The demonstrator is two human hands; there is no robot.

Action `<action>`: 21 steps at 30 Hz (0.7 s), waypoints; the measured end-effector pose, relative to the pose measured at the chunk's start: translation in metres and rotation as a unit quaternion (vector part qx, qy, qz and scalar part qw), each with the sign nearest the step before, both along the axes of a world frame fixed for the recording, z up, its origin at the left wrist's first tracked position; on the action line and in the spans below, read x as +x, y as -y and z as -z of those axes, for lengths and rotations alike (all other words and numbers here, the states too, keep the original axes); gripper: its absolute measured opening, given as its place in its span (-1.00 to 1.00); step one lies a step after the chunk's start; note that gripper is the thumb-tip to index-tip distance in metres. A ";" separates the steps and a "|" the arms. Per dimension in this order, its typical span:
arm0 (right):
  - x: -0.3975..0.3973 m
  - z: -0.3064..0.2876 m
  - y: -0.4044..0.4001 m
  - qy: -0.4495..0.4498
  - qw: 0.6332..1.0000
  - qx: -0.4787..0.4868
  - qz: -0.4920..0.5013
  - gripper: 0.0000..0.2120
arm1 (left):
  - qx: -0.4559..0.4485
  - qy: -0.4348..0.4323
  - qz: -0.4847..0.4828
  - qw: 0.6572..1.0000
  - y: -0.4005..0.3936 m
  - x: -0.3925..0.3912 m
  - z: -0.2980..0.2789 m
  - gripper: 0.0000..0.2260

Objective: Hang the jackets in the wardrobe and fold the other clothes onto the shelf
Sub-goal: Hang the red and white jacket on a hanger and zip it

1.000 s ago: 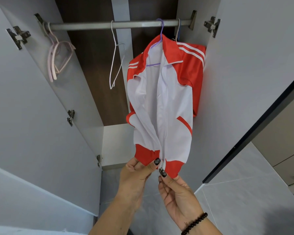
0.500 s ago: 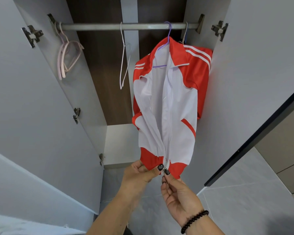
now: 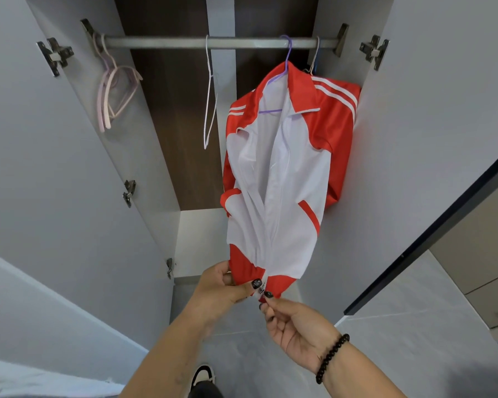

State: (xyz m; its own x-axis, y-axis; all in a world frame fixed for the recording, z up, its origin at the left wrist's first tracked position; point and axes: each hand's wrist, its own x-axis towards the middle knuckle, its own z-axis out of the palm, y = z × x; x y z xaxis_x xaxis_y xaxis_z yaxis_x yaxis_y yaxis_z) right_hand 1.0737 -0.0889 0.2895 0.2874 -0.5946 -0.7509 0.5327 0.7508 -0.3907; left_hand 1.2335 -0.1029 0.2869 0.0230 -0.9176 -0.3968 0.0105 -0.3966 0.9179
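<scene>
Head view: the open wardrobe fills the frame, its grey doors swung out to both sides and a dark wood panel at the back. A metal hanging rail spans the top. The red-and-white track jacket hangs from the rail on a purple hanger, toward the right side of the compartment, its front unzipped and its hem drawn forward toward the camera. A white wire hanger hangs bare at mid-rail, and pink hangers hang at the left end. The left hand pinches the left red hem band between thumb and curled fingers. The right hand, with a black bead bracelet at the wrist, pinches the bottom of the zipper just beside the left thumb, palm turned up. Both hands sit directly below the jacket, at its lowest edge. A black-and-white shoe shows on the grey tile floor below.
</scene>
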 end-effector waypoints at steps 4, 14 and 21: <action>-0.001 -0.006 0.016 -0.024 1.000 0.004 0.005 -0.89 | 0.003 0.005 -0.006 1.000 0.001 0.000 0.003 -0.80; 0.011 -0.027 0.060 -0.068 0.997 -0.014 0.026 -0.90 | 0.014 0.010 -0.030 0.999 0.012 0.010 0.010 -0.76; 0.021 -0.045 0.104 -0.089 0.994 -0.047 0.038 -0.89 | 0.045 0.019 -0.046 0.998 0.023 0.030 0.015 -0.72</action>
